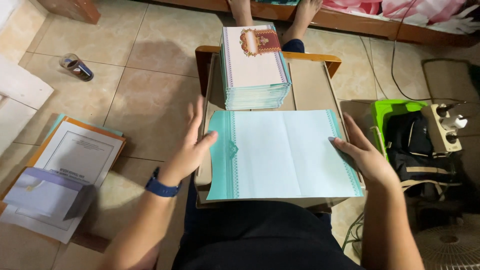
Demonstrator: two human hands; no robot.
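1. Sitting on the tiled floor, the person has a small wooden lap table (210, 57) drawn in over dark-clothed legs, and both hands are out on it.
2. Closest to us lies a wide sheet of pale teal paper (282, 152), spread flat across the near half of the table, patterned border strips down its left and right edges, fold creases showing through the middle.
3. Left hand (192, 145), blue watch (161, 187) on the wrist, sits at the sheet's left edge: fingers loose and spread, thumb tip pressing the border strip, nothing clasped.
4. Right hand (362, 152) mirrors it on the right edge: fingertips laid flat on the paper, palm open, no grasp here either.
5. Just beyond the sheet, on the far half of the table, stands a thick stack of folded cards (254, 67), white-faced with a red and gold emblem at the top.
6. Off to the left on the floor, a loose pile of papers and folders (77, 160), and farther out a glass tumbler (76, 66) lying on its side.
7. Over on the right, a green basket (392, 110) with a dark bag, a power strip (442, 127) resting beside it.
8. At the far end, another person's bare feet (305, 15) rest beyond the table.
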